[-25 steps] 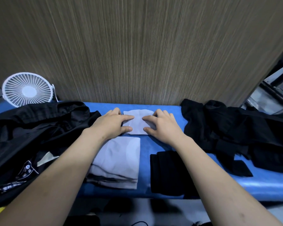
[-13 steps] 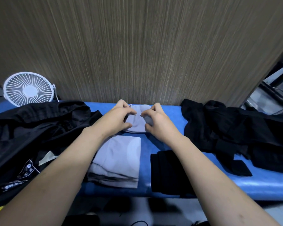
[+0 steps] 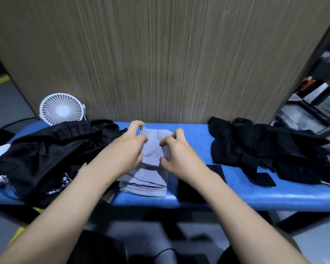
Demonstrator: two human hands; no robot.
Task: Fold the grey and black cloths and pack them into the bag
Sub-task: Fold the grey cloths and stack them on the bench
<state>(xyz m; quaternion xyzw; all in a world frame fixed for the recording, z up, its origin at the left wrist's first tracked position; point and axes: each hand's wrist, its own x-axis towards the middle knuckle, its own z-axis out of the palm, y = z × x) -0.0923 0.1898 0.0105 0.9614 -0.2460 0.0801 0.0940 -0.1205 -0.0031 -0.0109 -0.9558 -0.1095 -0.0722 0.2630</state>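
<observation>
Fold step done, stacking now. Left hand and right hand both pinch small folded grey cloth, held just above grey folded pile on blue padded surface. Next, guessing: lower square onto pile, release. Can't pick out bag.

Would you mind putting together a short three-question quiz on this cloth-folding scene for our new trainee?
1. True or false: both hands grip the small grey cloth.
2. What lies directly in front of and below that cloth, nearer the person?
A) a white fan
B) a stack of folded grey cloths
C) a loose black pile
3. Fill in: the white fan stands at the bench's far ____ end.

Key
1. True: the left hand and right hand pinch it from either side.
2. B, the folded grey stack on the blue bench.
3. Left.
</observation>
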